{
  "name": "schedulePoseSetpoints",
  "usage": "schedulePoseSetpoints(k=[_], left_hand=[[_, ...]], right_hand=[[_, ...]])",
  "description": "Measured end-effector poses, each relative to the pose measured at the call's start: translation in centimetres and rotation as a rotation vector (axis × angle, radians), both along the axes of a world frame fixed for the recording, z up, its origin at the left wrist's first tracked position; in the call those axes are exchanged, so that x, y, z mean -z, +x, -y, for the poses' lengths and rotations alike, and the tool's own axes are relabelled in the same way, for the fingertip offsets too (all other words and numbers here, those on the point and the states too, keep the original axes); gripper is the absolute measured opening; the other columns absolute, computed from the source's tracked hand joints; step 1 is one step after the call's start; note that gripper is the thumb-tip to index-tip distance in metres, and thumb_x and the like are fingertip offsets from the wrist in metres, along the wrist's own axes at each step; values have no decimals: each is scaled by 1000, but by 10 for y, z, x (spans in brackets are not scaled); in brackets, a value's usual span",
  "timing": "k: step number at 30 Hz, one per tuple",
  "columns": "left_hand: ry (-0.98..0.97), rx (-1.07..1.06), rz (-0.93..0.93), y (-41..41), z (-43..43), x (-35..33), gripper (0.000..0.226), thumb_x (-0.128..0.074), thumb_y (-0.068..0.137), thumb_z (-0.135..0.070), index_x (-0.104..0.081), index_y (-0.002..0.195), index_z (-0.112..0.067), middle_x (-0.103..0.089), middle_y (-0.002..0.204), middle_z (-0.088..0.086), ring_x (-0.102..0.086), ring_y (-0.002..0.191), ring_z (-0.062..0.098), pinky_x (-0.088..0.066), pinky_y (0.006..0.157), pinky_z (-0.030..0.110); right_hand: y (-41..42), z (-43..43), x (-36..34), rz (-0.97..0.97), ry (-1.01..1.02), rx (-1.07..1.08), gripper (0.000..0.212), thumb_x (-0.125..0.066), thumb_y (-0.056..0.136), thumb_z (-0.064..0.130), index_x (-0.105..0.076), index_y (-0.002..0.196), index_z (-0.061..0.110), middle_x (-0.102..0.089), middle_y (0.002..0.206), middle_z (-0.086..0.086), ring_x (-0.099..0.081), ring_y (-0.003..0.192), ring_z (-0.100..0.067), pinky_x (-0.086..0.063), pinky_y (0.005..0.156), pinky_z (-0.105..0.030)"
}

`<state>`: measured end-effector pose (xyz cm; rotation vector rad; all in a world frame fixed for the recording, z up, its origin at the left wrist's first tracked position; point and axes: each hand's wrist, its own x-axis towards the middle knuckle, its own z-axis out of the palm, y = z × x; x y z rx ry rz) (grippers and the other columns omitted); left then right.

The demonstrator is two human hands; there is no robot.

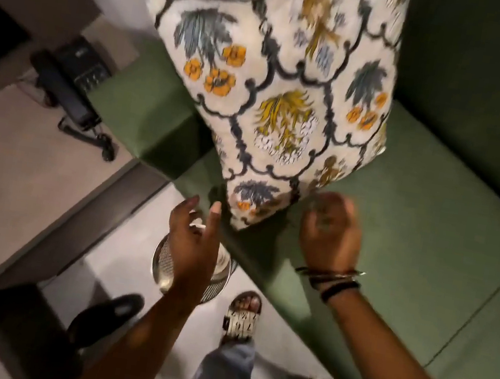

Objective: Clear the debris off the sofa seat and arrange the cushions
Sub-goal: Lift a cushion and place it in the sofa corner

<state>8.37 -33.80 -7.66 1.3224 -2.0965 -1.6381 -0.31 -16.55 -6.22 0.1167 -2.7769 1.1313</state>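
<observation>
A white cushion (pixel 274 108) with blue, yellow and orange floral print stands tilted on one corner on the green sofa seat (pixel 429 250), leaning into the corner by the armrest (pixel 143 107). My left hand (pixel 193 236) hovers just left of the cushion's lowest corner, fingers apart, not touching it. A small white speck shows by its fingers; I cannot make out what it is. My right hand (pixel 330 231), with bangles on the wrist, is motion-blurred at the cushion's lower right edge. Its fingers curl away from view, so contact is unclear.
A round metal mesh bin (pixel 162 260) stands on the floor under my left hand, beside the sofa front. A black telephone (pixel 72 85) sits on the side table at left. My sandalled foot (pixel 241 319) and a black shoe (pixel 111 311) are on the floor.
</observation>
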Motion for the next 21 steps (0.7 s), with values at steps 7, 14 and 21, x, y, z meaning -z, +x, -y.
schedulePoseSetpoints(k=[7, 14, 21], left_hand=[[218, 54, -373, -131, -8, -64, 102, -84, 66, -41, -25, 148, -25, -52, 141, -11, -56, 116, -9, -49, 87, 7], [243, 270, -436, -181, -11, -68, 96, -92, 59, -21, -40, 139, -22, -65, 131, -6, -63, 118, 11, -51, 101, 38], [196, 951, -306, -324, -79, -94, 92, -95, 48, -35, -54, 128, -20, -70, 123, -1, -68, 112, 16, -52, 102, 46]], right_hand=[[-221, -17, -53, 592, -659, -15, 80, -72, 81, 41, -32, 145, 13, -49, 138, 0, -62, 103, -2, -48, 88, -12], [-181, -68, -80, 341, -807, 158, 63, -87, 66, 19, -57, 121, 14, -73, 106, 4, -71, 93, -9, -60, 74, -22], [-137, -154, -72, 21, -949, 606, 79, -86, 66, 4, -40, 130, 4, -62, 126, -14, -66, 106, -18, -56, 92, -39]])
